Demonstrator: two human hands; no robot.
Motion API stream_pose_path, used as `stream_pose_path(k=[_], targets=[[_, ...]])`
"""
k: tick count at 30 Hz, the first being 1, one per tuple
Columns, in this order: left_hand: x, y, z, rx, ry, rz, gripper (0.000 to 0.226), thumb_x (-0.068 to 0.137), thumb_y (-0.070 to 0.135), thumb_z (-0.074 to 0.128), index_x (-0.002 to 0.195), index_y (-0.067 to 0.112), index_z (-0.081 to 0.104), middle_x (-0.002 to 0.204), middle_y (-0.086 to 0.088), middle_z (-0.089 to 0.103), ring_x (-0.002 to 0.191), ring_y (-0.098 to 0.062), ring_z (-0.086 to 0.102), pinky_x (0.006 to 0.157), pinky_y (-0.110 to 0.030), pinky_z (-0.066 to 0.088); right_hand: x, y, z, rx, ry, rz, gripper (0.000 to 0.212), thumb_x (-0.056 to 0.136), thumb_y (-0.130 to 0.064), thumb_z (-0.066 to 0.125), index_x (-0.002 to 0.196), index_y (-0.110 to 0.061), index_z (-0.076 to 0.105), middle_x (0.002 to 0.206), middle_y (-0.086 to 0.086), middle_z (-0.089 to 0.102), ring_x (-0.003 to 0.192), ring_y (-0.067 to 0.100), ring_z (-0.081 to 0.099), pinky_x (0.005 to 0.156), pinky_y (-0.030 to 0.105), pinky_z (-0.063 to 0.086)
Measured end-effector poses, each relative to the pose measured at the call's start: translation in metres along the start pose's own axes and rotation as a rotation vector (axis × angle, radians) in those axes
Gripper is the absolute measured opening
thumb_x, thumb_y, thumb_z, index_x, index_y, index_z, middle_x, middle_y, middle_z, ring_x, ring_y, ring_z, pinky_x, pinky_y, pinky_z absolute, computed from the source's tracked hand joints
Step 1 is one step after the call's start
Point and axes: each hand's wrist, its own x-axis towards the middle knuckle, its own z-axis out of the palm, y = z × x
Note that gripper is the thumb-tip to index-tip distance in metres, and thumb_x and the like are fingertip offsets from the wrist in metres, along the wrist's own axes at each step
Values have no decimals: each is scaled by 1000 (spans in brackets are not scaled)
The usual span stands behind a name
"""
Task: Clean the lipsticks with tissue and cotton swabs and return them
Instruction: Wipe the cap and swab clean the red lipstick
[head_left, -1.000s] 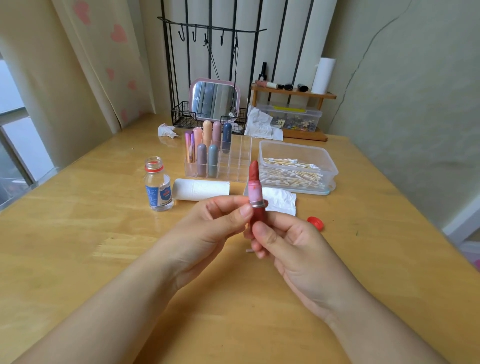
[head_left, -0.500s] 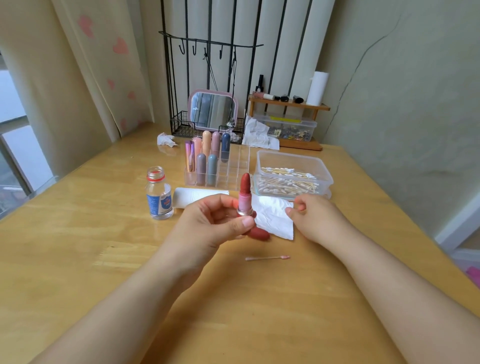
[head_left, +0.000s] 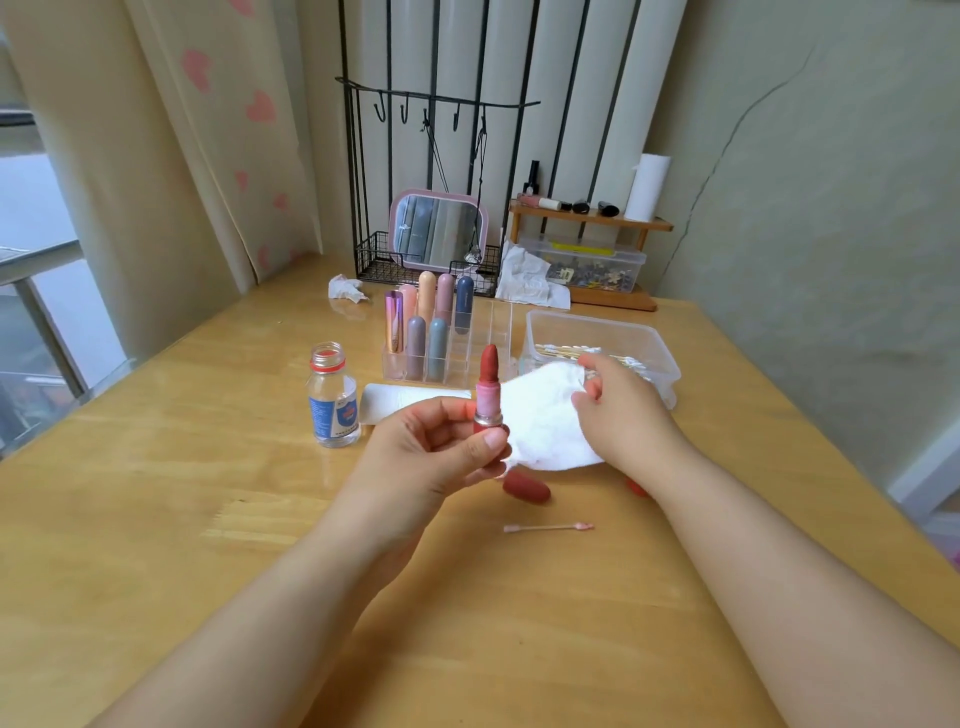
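My left hand (head_left: 436, 447) holds an open red lipstick (head_left: 488, 387) upright by its base, the bullet fully extended. Beside it, my right hand (head_left: 621, 410) lifts a white tissue (head_left: 545, 421) off the table, pinched at its upper corner. The lipstick's red cap (head_left: 525, 487) lies on the table under the tissue. A used pink-tipped cotton swab (head_left: 548, 528) lies in front of the cap. Behind stands a clear organizer (head_left: 480, 348) holding several capped lipsticks (head_left: 427, 325).
An uncapped small clear bottle (head_left: 332, 397) stands left of my left hand, with a white tissue pack (head_left: 400, 402) beside it. A clear box of cotton swabs (head_left: 602, 345) sits behind my right hand. A mirror, wire rack and wooden shelf line the back wall.
My right hand let go of the lipstick, reached to the tissue and has raised it off the table. My left hand kept the lipstick upright.
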Motion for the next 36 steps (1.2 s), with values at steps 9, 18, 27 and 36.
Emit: stream_pose_path(k=[9, 18, 27, 36], targets=[[-1, -5, 3, -9, -6, 30, 31, 65, 12, 68, 94, 1, 66, 81, -9, 69, 77, -18, 66, 80, -29, 57, -67, -39, -14, 775, -153, -57, 17, 90, -5, 56, 83, -17, 64, 73, -6, 65, 68, 4, 58, 67, 16, 46], [-4, -5, 7, -20, -85, 28, 35, 71, 4, 75, 103, -5, 63, 92, -14, 72, 82, -21, 69, 71, -26, 55, -82, -29, -12, 1219, -472, -25, 33, 82, -19, 54, 107, -3, 67, 94, 15, 65, 84, 27, 58, 76, 42, 46], [-6, -7, 10, 11, -103, 40, 23, 66, 7, 69, 88, 0, 67, 82, -15, 72, 73, -24, 70, 68, -27, 55, -83, -25, -5, 1156, -416, -48, 25, 83, -31, 57, 95, -14, 71, 83, 14, 56, 76, 24, 47, 67, 33, 41], [-9, -5, 10, 101, -157, 26, 19, 68, 7, 73, 85, 0, 67, 78, -11, 71, 69, -18, 67, 62, -23, 52, -86, -28, -14, 1045, -425, -148, 30, 80, -30, 57, 101, -13, 69, 83, 16, 70, 78, 27, 68, 72, 30, 57]])
